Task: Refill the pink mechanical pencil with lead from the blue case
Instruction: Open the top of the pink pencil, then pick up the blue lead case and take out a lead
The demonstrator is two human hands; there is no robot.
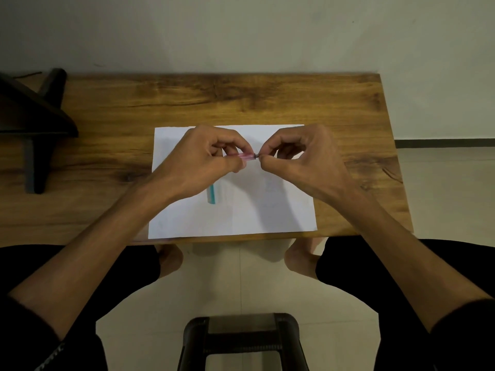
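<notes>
The pink mechanical pencil [245,156] is held level above a white sheet of paper [281,210]. My left hand [198,162] grips its barrel, hiding most of its length. My right hand [300,159] pinches the small dark end piece [257,156] at the pencil's right end between thumb and forefinger. The blue lead case [212,194] lies on the paper just below my left hand, its upper part hidden by the hand.
The paper lies on a wooden table [241,100] near its front edge. A dark wooden stand [34,124] sits at the table's left end. A dark stool [241,341] stands on the tiled floor between my knees.
</notes>
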